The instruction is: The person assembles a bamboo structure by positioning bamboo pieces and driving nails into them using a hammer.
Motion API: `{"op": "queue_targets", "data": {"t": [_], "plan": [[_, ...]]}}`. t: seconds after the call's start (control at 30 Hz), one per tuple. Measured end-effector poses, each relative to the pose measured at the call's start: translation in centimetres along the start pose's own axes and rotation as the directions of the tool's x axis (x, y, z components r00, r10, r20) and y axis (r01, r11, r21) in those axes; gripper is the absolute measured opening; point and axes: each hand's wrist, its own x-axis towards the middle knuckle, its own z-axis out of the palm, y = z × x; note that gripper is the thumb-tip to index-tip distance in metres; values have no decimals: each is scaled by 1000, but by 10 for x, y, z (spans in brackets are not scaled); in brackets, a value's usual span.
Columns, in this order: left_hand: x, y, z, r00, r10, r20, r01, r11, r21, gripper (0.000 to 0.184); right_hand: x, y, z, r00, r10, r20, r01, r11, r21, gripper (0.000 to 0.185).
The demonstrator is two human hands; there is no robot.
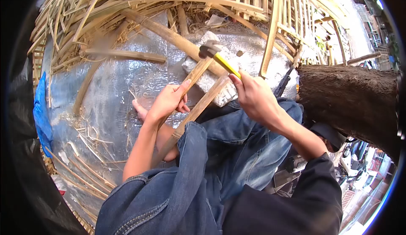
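My right hand (256, 97) is closed round the yellow handle of a hammer (227, 64). Its dark head, slightly blurred, is at the upper end of a split bamboo strip (195, 75). That strip is gripped in my left hand (170, 101), fingers wrapped round it. Beneath them lies a rough, pale stone block (226, 96). A thicker bamboo pole (169, 36) rests across the block from the upper left. Another bamboo piece (198, 108) slants from the block down beside my knee; its lower end is partly hidden by my leg and arm.
Woven bamboo slats (97, 6) curve along the far side. A thick brown trunk (347, 99) lies at the right, near a black-handled tool (284, 82). Bamboo scraps (91, 144) litter the silvery sheet (110, 87). Blue plastic (41, 112) hangs at the left edge.
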Motion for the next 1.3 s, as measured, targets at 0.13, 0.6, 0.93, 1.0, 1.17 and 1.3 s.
{"op": "queue_targets", "data": {"t": [0.13, 0.6, 0.93, 1.0, 1.17, 1.3], "plan": [[-4, -1, 5, 1000, -28, 2, 28, 1000, -6, 62, -4, -11, -17, 991, -2, -136, 37, 965, 258, 33], [-7, 8, 4, 999, -47, 0, 47, 999, 20, 60, 6, -10, -11, 995, 36, 98, -41, 998, 45, 33], [-2, 4, 1, 1000, -17, 1, 17, 998, 54, 62, 12, 5, -7, 999, -3, 37, 6, 994, -105, 39], [0, 3, 0, 1000, -18, 13, 18, 999, 52, 62, 13, -2, -18, 998, 30, 53, -27, 998, -49, 38], [-3, 4, 2, 1000, -14, -13, 14, 998, 62, 62, 18, -35, -50, 985, -166, -49, 171, 977, 127, 37], [-1, -4, 1, 999, 27, -25, -25, 995, 101, 60, 12, 10, -17, 963, 79, 256, -32, 983, -182, 43]]}}
